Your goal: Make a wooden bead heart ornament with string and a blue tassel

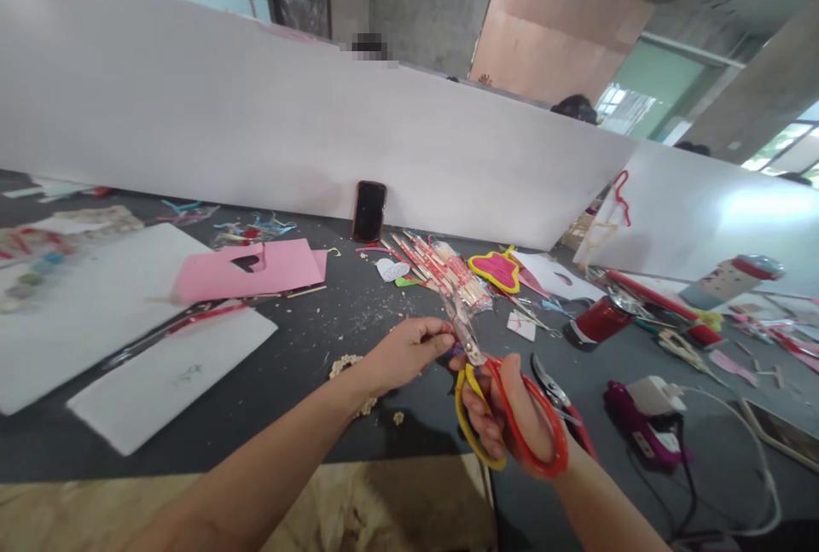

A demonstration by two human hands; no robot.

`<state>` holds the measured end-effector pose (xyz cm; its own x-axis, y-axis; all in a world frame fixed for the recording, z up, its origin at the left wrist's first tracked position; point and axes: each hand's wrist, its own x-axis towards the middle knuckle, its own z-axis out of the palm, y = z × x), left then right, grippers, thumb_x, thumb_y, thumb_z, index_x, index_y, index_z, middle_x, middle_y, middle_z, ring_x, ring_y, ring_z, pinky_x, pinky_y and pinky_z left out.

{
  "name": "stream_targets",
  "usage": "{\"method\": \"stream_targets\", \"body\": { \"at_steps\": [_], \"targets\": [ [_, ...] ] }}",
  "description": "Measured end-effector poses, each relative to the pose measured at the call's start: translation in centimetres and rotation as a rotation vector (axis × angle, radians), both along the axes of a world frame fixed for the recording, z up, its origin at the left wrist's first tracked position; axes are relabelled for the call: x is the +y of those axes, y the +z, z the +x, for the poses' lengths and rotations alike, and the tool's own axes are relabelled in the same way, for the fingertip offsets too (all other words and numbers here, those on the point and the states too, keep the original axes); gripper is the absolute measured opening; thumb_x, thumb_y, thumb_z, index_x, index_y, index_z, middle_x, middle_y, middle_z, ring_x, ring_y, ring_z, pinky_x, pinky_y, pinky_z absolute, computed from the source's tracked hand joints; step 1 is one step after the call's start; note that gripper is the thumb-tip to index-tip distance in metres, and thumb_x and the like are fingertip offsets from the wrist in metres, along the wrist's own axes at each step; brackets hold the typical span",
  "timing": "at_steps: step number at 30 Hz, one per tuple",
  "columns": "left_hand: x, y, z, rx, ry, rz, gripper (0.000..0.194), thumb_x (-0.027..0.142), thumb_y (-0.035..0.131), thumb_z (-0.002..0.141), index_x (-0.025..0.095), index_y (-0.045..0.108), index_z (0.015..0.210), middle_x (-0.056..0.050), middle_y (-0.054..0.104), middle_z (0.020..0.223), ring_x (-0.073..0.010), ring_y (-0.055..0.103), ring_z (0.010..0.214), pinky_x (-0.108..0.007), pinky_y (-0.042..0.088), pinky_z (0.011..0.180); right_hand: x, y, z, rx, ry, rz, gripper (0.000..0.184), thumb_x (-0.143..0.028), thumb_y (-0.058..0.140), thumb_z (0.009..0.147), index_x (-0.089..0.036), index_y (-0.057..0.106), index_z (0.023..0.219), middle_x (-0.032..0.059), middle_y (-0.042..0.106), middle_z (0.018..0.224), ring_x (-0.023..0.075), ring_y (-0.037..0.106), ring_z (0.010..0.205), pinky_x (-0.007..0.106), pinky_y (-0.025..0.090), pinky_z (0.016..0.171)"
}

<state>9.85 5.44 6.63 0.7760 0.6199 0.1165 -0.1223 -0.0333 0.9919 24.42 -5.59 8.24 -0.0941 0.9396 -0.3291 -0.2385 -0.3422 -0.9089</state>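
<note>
My right hand (496, 415) is closed through the loops of a pair of scissors (555, 428) with one red and one yellow handle. Their blades point up and away from me, slightly apart. Just left of the blades, my left hand (409, 351) pinches with thumb and forefinger; a bit of dark blue shows by the fingertips, too small to name. Under my left wrist lies a ring of pale beads (345, 364), partly hidden by the arm. A small beaded flower (398, 418) rests in front of it. Red-handled pruning shears (550, 381) lie right of my right hand.
Wrapped sticks (441, 266) lie ahead, beside a pink and yellow shape (496, 270). A phone (369, 211) leans against the white partition (256, 125). Pink card (256, 270) and a white board (172, 377) are left; a red can (601, 319) and purple power strip (640, 424) right.
</note>
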Motion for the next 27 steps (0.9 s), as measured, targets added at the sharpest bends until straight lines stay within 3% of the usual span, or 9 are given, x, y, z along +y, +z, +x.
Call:
{"method": "stream_targets", "body": {
  "at_steps": [4,11,15,19,23,25,27],
  "targets": [
    [0.0,0.3,0.4,0.014,0.066,0.081,0.030,0.041,0.048,0.087,0.015,0.062,0.081,-0.001,0.061,0.073,-0.0133,0.052,0.070,-0.022,0.039,0.065,-0.2,-0.5,0.7,-0.002,-0.007,0.014,0.062,-0.074,0.044,0.076,-0.021,0.049,0.107,-0.0061,0.041,0.063,0.0044,0.030,0.043,0.015,0.031,0.035],
    [0.7,-0.2,0.7,0.109,0.097,0.171,0.022,0.030,0.045,0.087,0.015,0.061,0.083,-0.002,0.064,0.082,-0.0142,0.056,0.078,-0.023,0.041,0.074,0.3,-3.3,2.4,0.031,0.096,0.076,0.069,-0.078,0.049,0.068,-0.023,0.049,0.110,-0.0022,0.048,0.068,0.0082,0.039,0.045,0.021,0.035,0.036],
    [0.7,-0.7,0.8,0.172,0.099,0.218,0.021,0.030,0.046,0.086,0.015,0.060,0.081,-0.001,0.062,0.073,-0.0136,0.057,0.072,-0.022,0.042,0.069,-0.3,-2.3,2.2,0.025,0.086,0.087,0.068,-0.080,0.034,0.073,-0.022,0.051,0.104,-0.0019,0.044,0.071,0.0079,0.036,0.049,0.021,0.035,0.041],
    [0.8,-1.0,0.7,0.217,0.109,0.262,0.023,0.033,0.046,0.086,0.017,0.062,0.083,0.001,0.060,0.066,-0.0130,0.055,0.064,-0.022,0.040,0.063,-0.6,-1.1,1.7,0.006,0.102,0.086,0.068,-0.082,0.035,0.070,-0.023,0.051,0.102,-0.0045,0.039,0.067,0.0060,0.030,0.047,0.019,0.031,0.039],
    [0.8,-1.1,0.7,0.229,0.117,0.304,0.021,0.031,0.051,0.083,0.018,0.063,0.071,0.003,0.057,0.060,-0.0123,0.050,0.059,-0.021,0.034,0.057,-0.6,-0.3,1.4,-0.091,0.049,0.031,0.070,-0.084,0.032,0.069,-0.024,0.052,0.098,-0.0069,0.034,0.061,0.0045,0.022,0.041,0.017,0.025,0.034],
    [0.8,-1.1,0.7,0.219,0.125,0.299,0.020,0.029,0.054,0.080,0.018,0.064,0.066,0.003,0.056,0.057,-0.0124,0.049,0.057,-0.022,0.033,0.057,-0.3,0.3,2.0,-0.221,-0.017,0.026,0.068,-0.082,0.026,0.074,-0.025,0.052,0.101,-0.0074,0.032,0.059,0.0051,0.020,0.038,0.018,0.023,0.032],
    [1.0,-0.9,0.5,0.189,0.166,0.270,0.020,0.031,0.055,0.080,0.019,0.067,0.068,0.001,0.060,0.063,-0.0140,0.052,0.064,-0.022,0.036,0.061,0.3,1.0,3.5,-0.550,-0.072,0.076,0.064,-0.075,0.022,0.080,-0.025,0.051,0.109,-0.0059,0.038,0.060,0.0075,0.028,0.038,0.021,0.028,0.033]
  ]
}}
